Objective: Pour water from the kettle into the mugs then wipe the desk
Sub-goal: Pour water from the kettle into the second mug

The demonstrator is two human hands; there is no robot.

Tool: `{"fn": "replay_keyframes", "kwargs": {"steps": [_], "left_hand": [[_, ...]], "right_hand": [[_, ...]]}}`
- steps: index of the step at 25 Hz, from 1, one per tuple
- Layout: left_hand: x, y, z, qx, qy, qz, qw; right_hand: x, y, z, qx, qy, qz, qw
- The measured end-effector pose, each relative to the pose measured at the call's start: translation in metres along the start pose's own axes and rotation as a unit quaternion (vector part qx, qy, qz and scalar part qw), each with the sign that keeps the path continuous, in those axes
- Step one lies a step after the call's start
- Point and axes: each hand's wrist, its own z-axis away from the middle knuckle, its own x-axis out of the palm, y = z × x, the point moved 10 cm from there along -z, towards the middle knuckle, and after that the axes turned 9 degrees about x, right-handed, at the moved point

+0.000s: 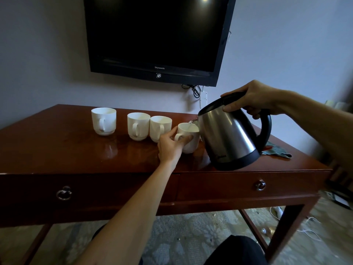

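Note:
My right hand grips the black handle of a steel kettle, which is tilted left with its spout over a white mug. A thin stream of water runs from the spout into that mug. My left hand holds the mug by its handle side, thumb and fingers curled round it, on the dark red wooden desk. Three more white mugs stand to the left: one right beside the held mug, one touching it, and one apart at far left.
A crumpled grey-green cloth lies on the desk behind the kettle at the right. A black television hangs on the wall above, with cables below it. The desk front has two drawers with ring pulls.

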Motion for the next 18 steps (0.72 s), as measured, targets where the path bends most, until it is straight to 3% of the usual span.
{"fn": "replay_keyframes", "kwargs": {"steps": [18], "left_hand": [[0.0008,0.0010,-0.0006,0.004,-0.002,0.011,1.000]], "right_hand": [[0.0018,-0.0004,-0.0002,0.002,-0.003,0.004,1.000]]}}
